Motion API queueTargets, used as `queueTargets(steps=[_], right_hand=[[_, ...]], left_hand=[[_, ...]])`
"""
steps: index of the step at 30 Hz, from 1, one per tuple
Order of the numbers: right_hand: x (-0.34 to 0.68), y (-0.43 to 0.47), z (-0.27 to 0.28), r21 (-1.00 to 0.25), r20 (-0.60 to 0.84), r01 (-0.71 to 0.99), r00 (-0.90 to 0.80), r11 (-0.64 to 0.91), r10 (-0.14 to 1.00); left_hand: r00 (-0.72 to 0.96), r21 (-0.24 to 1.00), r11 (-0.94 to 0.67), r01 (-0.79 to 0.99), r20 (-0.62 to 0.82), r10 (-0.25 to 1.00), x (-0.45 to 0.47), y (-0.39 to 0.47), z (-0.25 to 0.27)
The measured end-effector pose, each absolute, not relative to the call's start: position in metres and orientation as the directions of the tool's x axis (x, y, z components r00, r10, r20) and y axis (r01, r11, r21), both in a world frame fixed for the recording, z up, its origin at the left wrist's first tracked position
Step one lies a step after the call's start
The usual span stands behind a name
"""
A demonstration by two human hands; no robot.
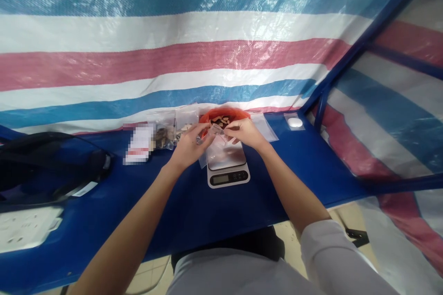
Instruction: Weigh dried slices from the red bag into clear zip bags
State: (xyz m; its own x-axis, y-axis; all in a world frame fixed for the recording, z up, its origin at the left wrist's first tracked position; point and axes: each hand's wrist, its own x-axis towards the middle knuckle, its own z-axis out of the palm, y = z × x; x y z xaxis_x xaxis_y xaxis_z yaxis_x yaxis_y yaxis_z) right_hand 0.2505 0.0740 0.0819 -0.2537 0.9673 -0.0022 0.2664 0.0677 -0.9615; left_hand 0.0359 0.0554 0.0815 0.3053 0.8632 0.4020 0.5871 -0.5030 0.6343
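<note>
Between my two hands is a small clear plastic bag [217, 130], held by its upper edge above a kitchen scale [228, 179]. My left hand [191, 144] pinches the bag's left side, and my right hand [246, 132] pinches its right side. The scale has a silver plate and a dark display strip at its front; I cannot read any figures on it. Just behind my hands stands an open red plastic bag [238, 113] with brown dried slices [224, 120] in it.
Left of the scale lie clear bags of dried pieces [163, 137] and a blurred-out white packet [140, 143]. Flat clear bags [266, 126] and a white case [295, 122] are to the right. A black bag [51, 161] and a power strip [29, 226] occupy the blue table's left end.
</note>
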Motion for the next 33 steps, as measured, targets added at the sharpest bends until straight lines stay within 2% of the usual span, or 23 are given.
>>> queueTargets(steps=[8, 14, 19, 24, 30, 33], right_hand=[[0.249, 0.079, 0.081, -0.975, 0.000, 0.214, -0.281, 0.062, 0.960], [0.252, 0.087, 0.077, -0.978, -0.004, 0.201, -0.316, 0.062, 0.949], [0.257, 0.094, 0.076, -0.946, 0.034, 0.295, -0.316, 0.132, 0.948], [0.258, 0.095, 0.094, -0.836, 0.231, 0.430, -0.290, 0.342, 0.929], [0.247, 0.090, 0.112, -0.636, 0.314, 0.609, -0.356, 0.474, 0.880], [0.244, 0.088, 0.115, -0.554, 0.318, 0.672, -0.375, 0.492, 0.871]], left_hand=[[0.391, 0.608, -0.578, 0.544, 0.426, 0.816, 0.046, 0.058, 0.039], [0.310, 0.655, -0.572, 0.493, 0.482, 0.819, 0.051, 0.069, 0.028], [0.253, 0.657, -0.576, 0.486, 0.525, 0.813, 0.050, 0.073, 0.031], [0.226, 0.654, -0.517, 0.552, 0.480, 0.848, 0.054, 0.075, 0.033], [0.246, 0.614, -0.516, 0.598, 0.472, 0.847, 0.062, 0.079, 0.035], [0.245, 0.600, -0.525, 0.604, 0.487, 0.838, 0.064, 0.082, 0.033]])
